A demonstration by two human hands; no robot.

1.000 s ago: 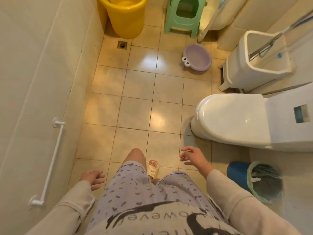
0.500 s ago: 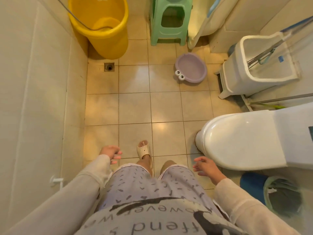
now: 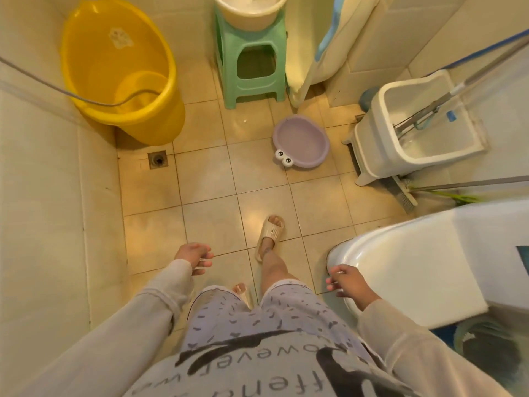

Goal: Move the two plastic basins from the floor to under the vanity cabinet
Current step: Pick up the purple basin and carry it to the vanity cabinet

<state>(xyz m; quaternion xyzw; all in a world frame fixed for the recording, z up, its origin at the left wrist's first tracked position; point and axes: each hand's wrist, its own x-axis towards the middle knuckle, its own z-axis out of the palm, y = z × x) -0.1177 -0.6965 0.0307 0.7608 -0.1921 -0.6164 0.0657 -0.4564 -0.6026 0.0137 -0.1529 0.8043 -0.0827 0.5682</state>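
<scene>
A small purple basin (image 3: 300, 140) with two cartoon eyes on its rim lies on the tiled floor, ahead and slightly right of me. A cream basin (image 3: 249, 10) rests on top of a green stool (image 3: 252, 70) at the far wall. My left hand (image 3: 193, 255) hangs low at my left side, fingers loosely apart and holding nothing. My right hand (image 3: 347, 283) hangs by the toilet's front edge, fingers spread and empty. Both hands are well short of the purple basin. No vanity cabinet is visible.
A large yellow tub (image 3: 120, 73) stands in the far left corner beside a floor drain (image 3: 157, 159). A white mop bucket (image 3: 415, 130) with a mop handle sits at right. The white toilet (image 3: 415, 267) is close on my right, with a bin (image 3: 486, 348) beside it.
I have walked forward into the bathroom. The purple basin, stool and yellow tub are closer, and the cream basin on the stool has come into view. Both hands stay empty at my sides.
</scene>
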